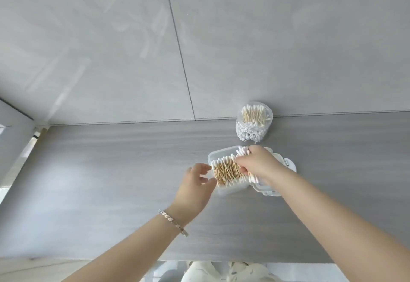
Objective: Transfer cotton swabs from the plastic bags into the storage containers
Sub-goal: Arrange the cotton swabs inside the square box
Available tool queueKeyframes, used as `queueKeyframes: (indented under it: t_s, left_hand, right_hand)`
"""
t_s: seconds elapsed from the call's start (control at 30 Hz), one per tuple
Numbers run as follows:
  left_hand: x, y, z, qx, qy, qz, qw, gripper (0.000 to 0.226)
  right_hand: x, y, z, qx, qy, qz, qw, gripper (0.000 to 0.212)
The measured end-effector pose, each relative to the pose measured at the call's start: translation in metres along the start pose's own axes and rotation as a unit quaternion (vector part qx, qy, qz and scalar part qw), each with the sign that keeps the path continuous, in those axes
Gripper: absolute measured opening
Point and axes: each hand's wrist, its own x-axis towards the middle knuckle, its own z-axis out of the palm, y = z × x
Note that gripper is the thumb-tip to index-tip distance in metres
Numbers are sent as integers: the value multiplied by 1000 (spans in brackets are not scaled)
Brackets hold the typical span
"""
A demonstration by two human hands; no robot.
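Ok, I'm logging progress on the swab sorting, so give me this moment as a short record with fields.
surface: grey wood-grain tabletop
round jar: clear, packed with swabs, by the wall
rectangular container: clear, open, cotton swabs lying in it
lid: at the container's right side
right hand: grips a swab bundle over the container
left hand: fingers relaxed at the container's left end, holds nothing
plastic bags: none in view
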Motion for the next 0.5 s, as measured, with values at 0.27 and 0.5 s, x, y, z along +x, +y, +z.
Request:
queueKeyframes:
  t_s: [0.27, 0.5]
  left_hand:
    - [32, -15, 5, -21, -56, -45, 997, 44]
    - [44, -17, 0, -28, -63, -19, 997, 42]
  right_hand:
    - [17, -2, 49, -258, 113, -27, 959, 32]
    - [0, 27, 6, -275, 191, -93, 938, 35]
